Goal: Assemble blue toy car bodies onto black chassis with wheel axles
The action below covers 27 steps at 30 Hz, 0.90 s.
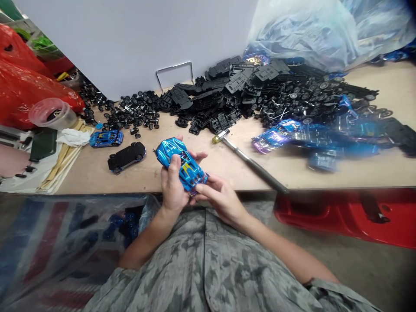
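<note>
Car [186, 161], blue, one: held over the desk's [152, 175] near edge. Left hand [173, 185]: fingers grasping its body. Right hand [224, 198]: fingers pinching its near end. Step, seemingly: working that end. Next move calls for steady left grip.

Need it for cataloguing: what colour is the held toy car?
The toy car is mostly shiny blue, with yellow; head view.

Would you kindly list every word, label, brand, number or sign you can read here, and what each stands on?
No text can be read.
Glossy blue plastic toy car, held in the left hand and right hand: yellow marking, no legible lettering.
Red plastic bag: pale marks, too unclear to tell if printed.
</note>
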Each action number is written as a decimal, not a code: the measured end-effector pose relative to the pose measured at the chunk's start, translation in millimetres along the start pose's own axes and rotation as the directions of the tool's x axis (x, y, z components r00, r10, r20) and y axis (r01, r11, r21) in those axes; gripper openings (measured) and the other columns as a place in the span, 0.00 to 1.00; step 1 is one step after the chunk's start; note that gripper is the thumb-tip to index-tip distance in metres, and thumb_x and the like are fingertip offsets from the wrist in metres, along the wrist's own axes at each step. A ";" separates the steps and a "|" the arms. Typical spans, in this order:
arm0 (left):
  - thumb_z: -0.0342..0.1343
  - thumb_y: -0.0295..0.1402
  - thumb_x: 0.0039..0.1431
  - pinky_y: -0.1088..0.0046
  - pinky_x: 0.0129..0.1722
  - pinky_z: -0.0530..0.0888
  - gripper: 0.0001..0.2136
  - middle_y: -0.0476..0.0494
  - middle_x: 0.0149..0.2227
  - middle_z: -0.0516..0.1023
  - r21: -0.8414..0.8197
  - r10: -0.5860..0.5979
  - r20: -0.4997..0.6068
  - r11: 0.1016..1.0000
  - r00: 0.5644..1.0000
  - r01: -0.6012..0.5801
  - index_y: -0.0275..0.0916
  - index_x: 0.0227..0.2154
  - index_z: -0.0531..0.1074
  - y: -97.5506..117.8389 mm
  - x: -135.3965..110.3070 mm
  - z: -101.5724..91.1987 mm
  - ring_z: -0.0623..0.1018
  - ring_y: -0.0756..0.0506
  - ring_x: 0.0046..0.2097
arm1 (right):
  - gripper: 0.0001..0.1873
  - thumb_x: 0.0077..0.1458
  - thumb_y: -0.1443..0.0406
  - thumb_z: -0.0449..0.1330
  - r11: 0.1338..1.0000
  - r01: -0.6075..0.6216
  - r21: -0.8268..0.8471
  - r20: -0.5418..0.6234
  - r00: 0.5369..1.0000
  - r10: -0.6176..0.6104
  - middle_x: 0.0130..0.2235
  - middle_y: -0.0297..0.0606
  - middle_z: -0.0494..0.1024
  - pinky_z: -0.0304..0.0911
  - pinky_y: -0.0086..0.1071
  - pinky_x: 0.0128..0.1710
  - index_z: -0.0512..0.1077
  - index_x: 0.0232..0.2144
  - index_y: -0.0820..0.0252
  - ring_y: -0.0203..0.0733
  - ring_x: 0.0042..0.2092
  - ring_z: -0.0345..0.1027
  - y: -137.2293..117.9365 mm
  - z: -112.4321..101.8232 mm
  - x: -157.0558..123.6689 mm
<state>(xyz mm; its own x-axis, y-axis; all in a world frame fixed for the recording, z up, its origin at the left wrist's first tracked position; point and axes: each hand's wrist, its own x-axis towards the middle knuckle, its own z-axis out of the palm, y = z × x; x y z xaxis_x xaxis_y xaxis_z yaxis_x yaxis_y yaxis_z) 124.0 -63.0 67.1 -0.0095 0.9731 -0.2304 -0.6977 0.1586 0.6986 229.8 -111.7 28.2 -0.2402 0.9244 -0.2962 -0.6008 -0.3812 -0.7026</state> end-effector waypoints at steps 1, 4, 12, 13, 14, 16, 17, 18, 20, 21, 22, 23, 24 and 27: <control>0.67 0.39 0.59 0.67 0.55 0.77 0.18 0.48 0.35 0.81 0.017 0.014 0.016 1.000 1.000 -0.015 0.45 0.51 0.76 -1.2 -1.4 -0.3 0.85 0.42 0.47 | 0.18 0.49 0.56 0.75 1.000 0.005 -0.004 0.001 1.000 -0.005 0.36 0.35 0.82 0.77 0.31 0.34 0.78 0.38 0.60 0.36 0.33 0.75 0.3 -0.1 0.1; 0.66 0.37 0.60 0.66 0.55 0.77 0.17 0.48 0.35 0.81 0.031 0.038 0.036 0.999 0.999 -0.039 0.45 0.51 0.75 -4.9 -6.4 1.4 0.85 0.42 0.46 | 0.17 0.50 0.56 0.74 0.997 0.055 -0.048 -0.012 0.998 -0.056 0.33 0.34 0.82 0.77 0.30 0.34 0.78 0.36 0.61 0.35 0.31 0.75 1.2 0.3 -0.4; 0.63 0.37 0.63 0.64 0.58 0.76 0.19 0.50 0.33 0.80 -0.027 -0.006 0.034 1.000 0.999 0.007 0.46 0.56 0.73 -4.4 -5.3 5.2 0.82 0.48 0.36 | 0.20 0.51 0.50 0.73 0.973 0.116 -0.199 -0.053 0.990 -0.129 0.36 0.37 0.83 0.78 0.33 0.37 0.78 0.38 0.59 0.39 0.34 0.76 2.1 -0.8 -0.1; 0.62 0.38 0.64 0.64 0.58 0.76 0.19 0.50 0.33 0.79 -0.038 -0.046 0.038 0.998 0.998 0.047 0.45 0.57 0.73 -2.7 -2.7 4.0 0.82 0.48 0.35 | 0.20 0.53 0.50 0.71 0.963 0.121 -0.239 -0.040 0.990 -0.134 0.34 0.36 0.82 0.78 0.33 0.35 0.78 0.37 0.59 0.38 0.32 0.75 1.0 -3.8 -0.9; 0.60 0.39 0.65 0.63 0.58 0.76 0.18 0.50 0.32 0.79 -0.059 -0.093 0.035 0.994 0.995 0.095 0.44 0.56 0.73 -0.8 0.1 2.7 0.81 0.49 0.35 | 0.19 0.55 0.50 0.70 0.943 0.152 -0.297 -0.037 0.985 -0.171 0.33 0.36 0.81 0.77 0.34 0.35 0.78 0.37 0.59 0.38 0.31 0.75 -0.6 -7.6 -2.3; 0.58 0.42 0.67 0.62 0.57 0.77 0.17 0.50 0.31 0.78 -0.109 -0.174 0.024 0.978 0.984 0.176 0.42 0.55 0.74 3.3 5.0 0.5 0.81 0.49 0.35 | 0.16 0.58 0.53 0.69 0.820 0.310 -0.482 -0.044 0.926 -0.376 0.35 0.36 0.80 0.77 0.34 0.36 0.78 0.42 0.57 0.39 0.34 0.76 -5.6 -16.7 -7.0; 0.57 0.43 0.68 0.62 0.57 0.77 0.17 0.50 0.30 0.78 -0.125 -0.198 0.021 0.972 0.980 0.199 0.42 0.55 0.74 5.2 6.9 -0.4 0.81 0.49 0.35 | 0.15 0.58 0.57 0.69 0.688 0.409 -0.599 -0.012 0.855 -0.519 0.37 0.37 0.80 0.77 0.35 0.38 0.78 0.45 0.55 0.40 0.36 0.76 -8.6 -21.1 -9.7; 0.56 0.44 0.68 0.62 0.57 0.77 0.17 0.49 0.30 0.78 -0.133 -0.207 0.021 0.969 0.978 0.208 0.42 0.54 0.74 6.7 8.1 -1.0 0.81 0.49 0.35 | 0.16 0.58 0.61 0.70 0.512 0.488 -0.707 0.060 0.763 -0.643 0.39 0.38 0.80 0.77 0.37 0.39 0.77 0.48 0.53 0.41 0.39 0.76 -11.7 -25.1 -12.2; 0.55 0.44 0.69 0.63 0.57 0.77 0.16 0.49 0.31 0.78 -0.132 -0.210 0.037 0.968 0.977 0.213 0.42 0.53 0.75 8.2 8.8 -1.6 0.81 0.49 0.36 | 0.21 0.58 0.67 0.69 0.127 0.565 -0.815 0.296 0.596 -0.747 0.43 0.41 0.79 0.77 0.39 0.42 0.76 0.53 0.50 0.44 0.43 0.76 -17.2 -30.7 -15.5; 0.55 0.44 0.69 0.64 0.57 0.77 0.16 0.49 0.31 0.78 -0.128 -0.213 0.044 0.968 0.976 0.217 0.42 0.52 0.76 8.2 8.4 -1.6 0.81 0.49 0.36 | 0.23 0.58 0.69 0.68 -0.034 0.585 -0.810 0.419 0.538 -0.732 0.44 0.42 0.79 0.76 0.41 0.44 0.76 0.55 0.49 0.45 0.44 0.76 -19.1 -32.2 -15.9; 0.55 0.44 0.69 0.64 0.57 0.77 0.15 0.49 0.31 0.78 -0.122 -0.219 0.046 0.967 0.975 0.223 0.41 0.51 0.76 7.9 7.7 -1.5 0.81 0.49 0.37 | 0.24 0.59 0.71 0.66 -0.158 0.601 -0.784 0.519 0.493 -0.698 0.46 0.42 0.79 0.76 0.43 0.46 0.75 0.57 0.49 0.46 0.46 0.76 -20.5 -32.8 -15.7; 0.55 0.45 0.69 0.64 0.56 0.77 0.15 0.49 0.31 0.78 -0.113 -0.225 0.044 0.967 0.973 0.229 0.41 0.50 0.76 7.2 6.7 -1.3 0.81 0.49 0.37 | 0.25 0.60 0.72 0.64 -0.254 0.613 -0.748 0.595 0.452 -0.665 0.47 0.43 0.79 0.76 0.45 0.48 0.74 0.58 0.49 0.46 0.47 0.76 -21.4 -32.9 -14.8; 0.56 0.45 0.68 0.63 0.56 0.77 0.15 0.49 0.31 0.79 -0.100 -0.228 0.042 0.968 0.973 0.231 0.42 0.49 0.76 6.5 5.5 -1.2 0.82 0.49 0.37 | 0.25 0.60 0.72 0.64 -0.327 0.617 -0.716 0.648 0.413 -0.640 0.47 0.44 0.80 0.75 0.47 0.51 0.74 0.58 0.51 0.47 0.48 0.75 -21.9 -32.5 -13.5; 0.58 0.45 0.67 0.63 0.56 0.77 0.15 0.49 0.32 0.79 -0.052 -0.215 0.035 0.975 0.976 0.217 0.41 0.48 0.76 4.8 2.3 -1.2 0.83 0.48 0.37 | 0.22 0.58 0.72 0.67 -0.449 0.588 -0.672 0.711 0.344 -0.614 0.43 0.44 0.81 0.74 0.50 0.56 0.76 0.54 0.56 0.48 0.47 0.75 -22.7 -30.0 -9.9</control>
<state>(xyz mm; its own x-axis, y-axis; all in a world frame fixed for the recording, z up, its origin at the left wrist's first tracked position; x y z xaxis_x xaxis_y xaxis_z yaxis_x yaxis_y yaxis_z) 119.8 -60.2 69.1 0.1662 0.9215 -0.3511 -0.7194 0.3568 0.5959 268.7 -112.5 27.6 -0.2557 0.5583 0.7893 0.6411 0.7090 -0.2938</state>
